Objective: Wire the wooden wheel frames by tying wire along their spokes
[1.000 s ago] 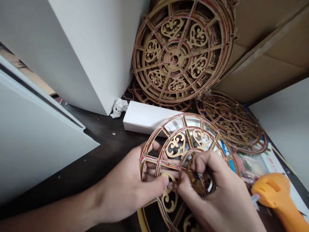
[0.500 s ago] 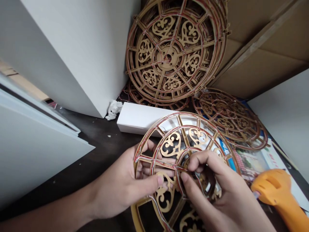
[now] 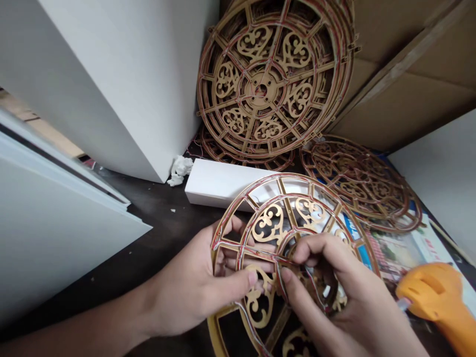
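Observation:
A round golden openwork frame point(image 3: 281, 187), with scroll ornaments and red and white wires along its rings and spokes, is tilted up in front of me. My left hand point(image 3: 201, 282) grips its left side, thumb on the front and fingers showing behind through the gaps. My right hand point(image 3: 334, 287) is at the central hub, thumb and forefinger pinching in on the thin wires point(image 3: 277, 258) where a spoke meets the inner ring. The exact spot between these fingertips is partly hidden. A small white connector point(image 3: 327, 291) shows in the hub beside the right hand.
A stack of similar round frames point(image 3: 262, 94) leans against a cardboard box point(image 3: 412, 64). More frames point(image 3: 357, 181) lie at the right. A white box point(image 3: 219, 181) sits behind the held frame. An orange glue gun point(image 3: 431, 292) is at the right, white panels point(image 3: 67, 228) at the left.
The whole view has shifted slightly, so things appear a little further right. Both hands keep the same hold on the frame and wires.

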`<action>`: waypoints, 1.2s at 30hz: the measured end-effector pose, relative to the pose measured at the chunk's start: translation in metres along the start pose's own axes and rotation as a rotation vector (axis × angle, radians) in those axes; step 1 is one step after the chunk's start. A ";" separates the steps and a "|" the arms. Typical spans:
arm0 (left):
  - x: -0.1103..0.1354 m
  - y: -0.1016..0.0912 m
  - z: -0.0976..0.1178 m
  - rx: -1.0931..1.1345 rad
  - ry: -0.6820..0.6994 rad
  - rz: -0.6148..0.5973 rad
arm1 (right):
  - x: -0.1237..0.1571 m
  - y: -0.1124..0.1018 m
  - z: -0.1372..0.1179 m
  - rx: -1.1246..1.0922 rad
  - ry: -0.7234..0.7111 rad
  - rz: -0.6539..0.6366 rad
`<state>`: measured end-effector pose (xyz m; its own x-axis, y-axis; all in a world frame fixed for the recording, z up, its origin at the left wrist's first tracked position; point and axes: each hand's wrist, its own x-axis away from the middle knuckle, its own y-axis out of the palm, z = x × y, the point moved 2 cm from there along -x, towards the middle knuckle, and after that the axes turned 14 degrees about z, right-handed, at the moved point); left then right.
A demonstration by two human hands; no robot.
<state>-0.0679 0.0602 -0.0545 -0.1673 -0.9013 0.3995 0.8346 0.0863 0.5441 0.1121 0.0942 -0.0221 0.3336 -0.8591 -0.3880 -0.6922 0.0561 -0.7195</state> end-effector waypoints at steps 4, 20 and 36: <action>-0.001 0.003 0.002 -0.007 0.003 -0.010 | 0.001 0.000 0.001 0.019 0.000 0.027; 0.001 -0.001 -0.002 -0.044 -0.020 -0.021 | 0.003 0.005 0.001 -0.018 0.104 -0.052; -0.004 -0.008 -0.004 -0.015 -0.068 -0.035 | 0.019 0.000 0.011 0.135 -0.004 0.208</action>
<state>-0.0720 0.0614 -0.0638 -0.2319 -0.8726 0.4298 0.8351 0.0480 0.5481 0.1254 0.0837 -0.0359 0.1956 -0.8199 -0.5380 -0.6549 0.2992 -0.6940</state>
